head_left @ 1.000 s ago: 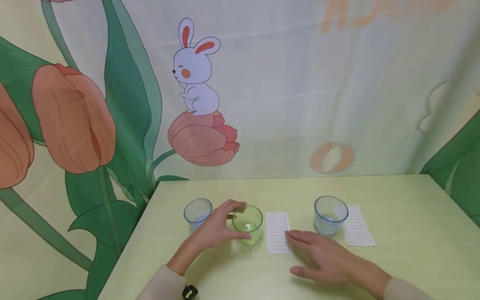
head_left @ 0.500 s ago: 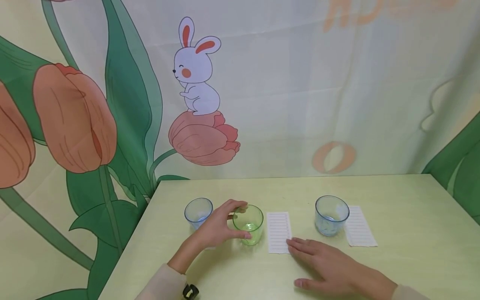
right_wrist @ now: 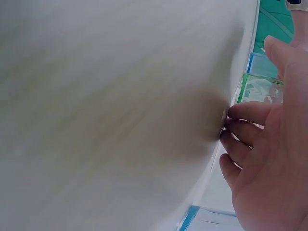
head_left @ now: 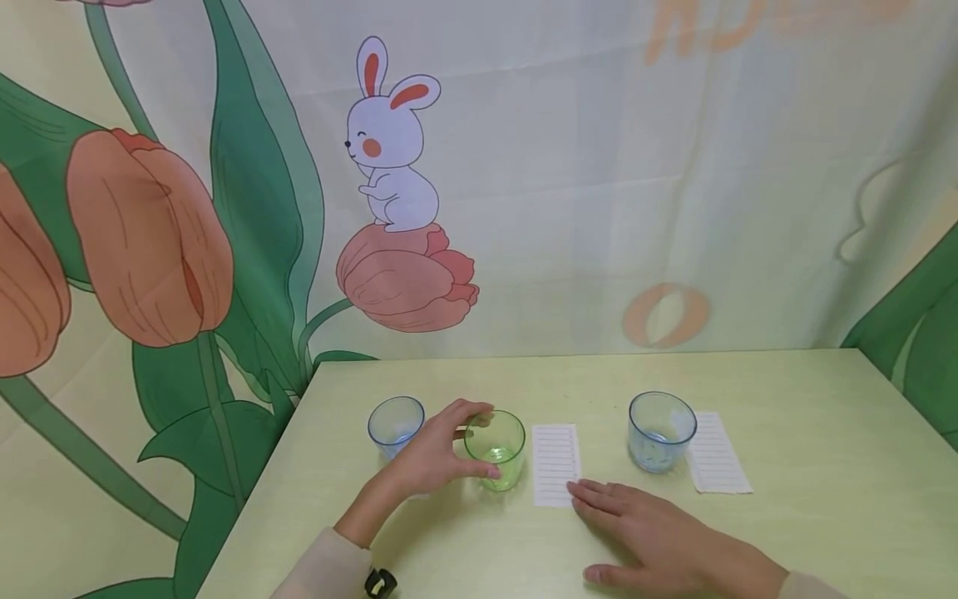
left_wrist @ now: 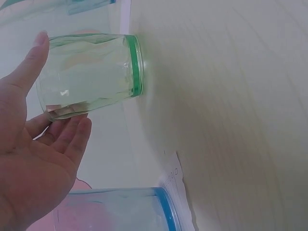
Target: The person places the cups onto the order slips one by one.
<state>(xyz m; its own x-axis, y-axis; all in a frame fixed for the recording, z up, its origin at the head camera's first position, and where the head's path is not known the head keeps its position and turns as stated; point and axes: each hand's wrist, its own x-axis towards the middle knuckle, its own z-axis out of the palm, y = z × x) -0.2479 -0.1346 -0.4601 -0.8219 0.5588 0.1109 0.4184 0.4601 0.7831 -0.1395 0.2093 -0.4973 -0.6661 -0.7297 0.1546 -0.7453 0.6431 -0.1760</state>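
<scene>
My left hand (head_left: 434, 449) holds a green see-through cup (head_left: 503, 470) near its rim, thumb on the near side and fingers behind. In the left wrist view the green cup (left_wrist: 96, 72) stands upright on the table. Just right of the cup lies a lined paper slip (head_left: 555, 466). My right hand (head_left: 659, 532) reaches over the table with straight fingers, its fingertips at the slip's lower right edge. Fingertips of the right hand (right_wrist: 260, 149) rest on the surface in the right wrist view.
A blue see-through cup (head_left: 389, 416) stands behind the left wrist, with a paper slip (left_wrist: 179, 187) beside it. Another blue cup (head_left: 660, 445) stands at the right, next to a lined slip (head_left: 717, 453). A printed cloth (head_left: 539, 208) hangs behind the table (head_left: 808, 433).
My right hand has shifted slightly toward me, its fingertips sliding down along the paper slip's right edge. The left hand and green cup stay in place.
</scene>
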